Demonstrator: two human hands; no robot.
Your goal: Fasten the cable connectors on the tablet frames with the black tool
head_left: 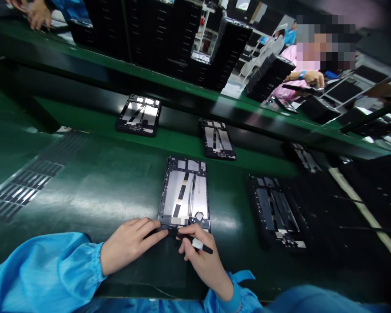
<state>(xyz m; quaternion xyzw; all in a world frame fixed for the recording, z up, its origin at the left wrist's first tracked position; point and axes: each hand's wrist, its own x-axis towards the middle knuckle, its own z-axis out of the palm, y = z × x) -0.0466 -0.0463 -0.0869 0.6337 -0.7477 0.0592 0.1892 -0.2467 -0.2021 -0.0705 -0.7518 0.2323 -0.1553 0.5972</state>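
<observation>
An opened tablet (198, 189) lies flat on the green bench in front of me, its silver inner plate and dark ribbon cable exposed. My left hand (133, 241) grips its near left corner between thumb and fingers. In my right hand (198, 254) is a slim black pen-like tool (198, 244) with a white band. The tool slants over the tablet's near edge; its tip is hidden by my fingers. Another opened tablet (276, 211) rests to the right, in shadow.
Farther back lie more opened tablets, one at left (143, 115), one at centre (217, 139), one at right (306, 157). Tall black stacks (163, 39) stand on the raised shelf (182, 84). Strips with dark bars (22, 184) cross the bench at left. A person in pink (288, 54) works beyond.
</observation>
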